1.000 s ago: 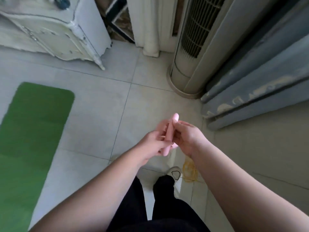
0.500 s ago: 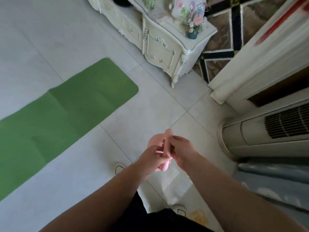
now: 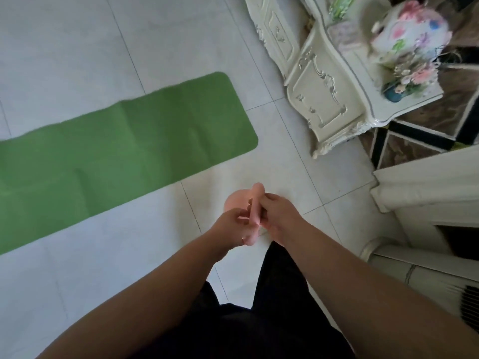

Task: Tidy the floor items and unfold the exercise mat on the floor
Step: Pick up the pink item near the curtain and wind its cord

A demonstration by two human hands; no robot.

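Note:
A green exercise mat [image 3: 124, 149] lies unfolded flat on the tiled floor, running from the left edge toward the centre, with fold creases across it. In front of my body both hands hold a pink object [image 3: 255, 203]: a long pink handle with a rounded pink part behind it. My left hand [image 3: 233, 228] grips its lower end. My right hand [image 3: 278, 216] is closed around the upper part of the handle. What the pink object is I cannot tell.
An ornate cream cabinet [image 3: 321, 97] stands at the upper right with a floral vase [image 3: 412, 35] and small flower pot [image 3: 396, 93] on top. A white door frame [image 3: 425, 187] and a tower fan [image 3: 420, 275] are at the right. My black trouser legs [image 3: 280, 294] are below.
My view has swung left, away from the fan and grey curtain toward the mat and cabinet. Both hands have kept their grip on the pink object.

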